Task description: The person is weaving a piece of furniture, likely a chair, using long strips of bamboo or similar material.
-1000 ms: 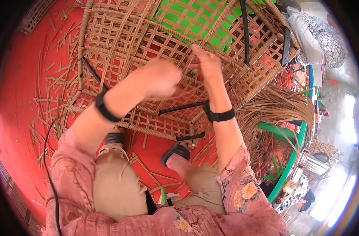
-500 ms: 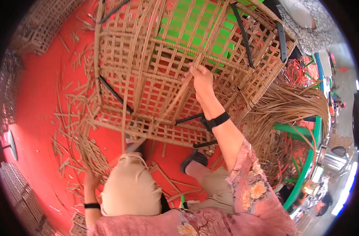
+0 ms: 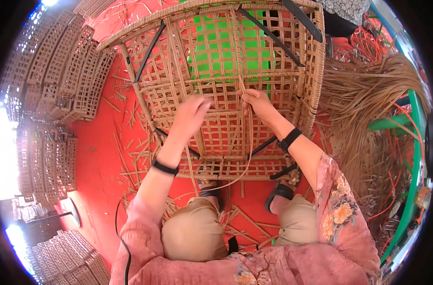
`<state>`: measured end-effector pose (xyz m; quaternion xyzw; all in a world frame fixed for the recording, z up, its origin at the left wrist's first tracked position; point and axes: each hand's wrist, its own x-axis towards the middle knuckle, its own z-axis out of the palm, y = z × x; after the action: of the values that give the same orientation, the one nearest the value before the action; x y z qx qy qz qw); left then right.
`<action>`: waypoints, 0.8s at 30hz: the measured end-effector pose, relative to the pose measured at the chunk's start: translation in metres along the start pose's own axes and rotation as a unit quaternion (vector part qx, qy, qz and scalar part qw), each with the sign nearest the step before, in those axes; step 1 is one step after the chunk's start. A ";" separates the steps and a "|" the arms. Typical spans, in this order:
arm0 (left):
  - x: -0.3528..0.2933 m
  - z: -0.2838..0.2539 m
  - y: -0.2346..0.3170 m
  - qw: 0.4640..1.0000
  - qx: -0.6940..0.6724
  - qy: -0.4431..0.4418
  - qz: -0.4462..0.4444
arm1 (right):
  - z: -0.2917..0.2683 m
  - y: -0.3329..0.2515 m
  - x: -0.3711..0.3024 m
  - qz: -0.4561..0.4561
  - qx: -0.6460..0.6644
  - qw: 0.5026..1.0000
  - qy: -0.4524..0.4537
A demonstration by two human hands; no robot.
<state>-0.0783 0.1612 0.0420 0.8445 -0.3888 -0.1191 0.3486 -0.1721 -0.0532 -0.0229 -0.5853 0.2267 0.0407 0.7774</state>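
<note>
Weaving at a woven cane frame (image 3: 226,85), standing tipped on the red floor (image 3: 100,156) just in front of the knees, green showing through its open lattice. Left hand (image 3: 192,116) pressed on the lattice near the frame's middle, fingers (image 3: 204,102) bent together against the crossing strips; whether a strip is pinched between them cannot be told. Right hand (image 3: 256,102) just beside it on the same panel, fingers closed on a thin cane strip (image 3: 247,156) looping down across the frame's lower edge toward the sandalled feet (image 3: 280,190). Black wristbands on both wrists. Cut cane scraps (image 3: 131,152) scattered left of the frame; loose cane bundle (image 3: 363,99) heaped right of it; stacked woven panels (image 3: 59,80) farther left.
</note>
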 end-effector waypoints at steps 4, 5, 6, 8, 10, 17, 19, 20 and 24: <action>0.089 0.033 0.003 0.996 0.051 0.033 0.059 | 0.000 0.010 0.003 -0.056 0.056 0.996 -0.042; 0.102 0.043 0.001 0.994 0.069 0.039 0.071 | -0.003 0.012 0.004 -0.061 0.064 0.995 -0.048; 0.110 0.050 -0.003 0.992 0.086 0.045 0.083 | -0.006 0.014 0.004 -0.061 0.070 0.995 -0.046; 0.118 0.059 -0.009 0.994 0.091 -0.015 0.056 | -0.012 0.017 0.004 -0.052 0.046 0.997 -0.032; 0.124 0.064 -0.010 0.992 0.094 -0.074 0.029 | -0.018 0.018 0.004 -0.055 0.052 0.997 -0.032; 0.126 0.067 -0.002 0.991 0.066 -0.114 -0.035 | -0.008 0.028 0.005 -0.053 0.051 0.997 -0.035; 0.127 0.068 -0.006 0.992 0.036 -0.104 -0.063 | -0.011 0.024 0.003 -0.040 0.046 0.998 -0.014; 0.127 0.067 -0.006 0.990 0.009 -0.119 -0.075 | -0.014 0.023 0.002 -0.021 0.041 0.999 0.005; 0.123 0.067 -0.006 0.987 -0.057 -0.134 -0.062 | -0.026 0.019 0.002 -0.025 0.030 0.998 0.045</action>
<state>-0.0242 0.0397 -0.0029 0.8222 -0.3713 -0.2745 0.3327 -0.1851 -0.0720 -0.0465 -0.5685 0.2479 -0.0117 0.7843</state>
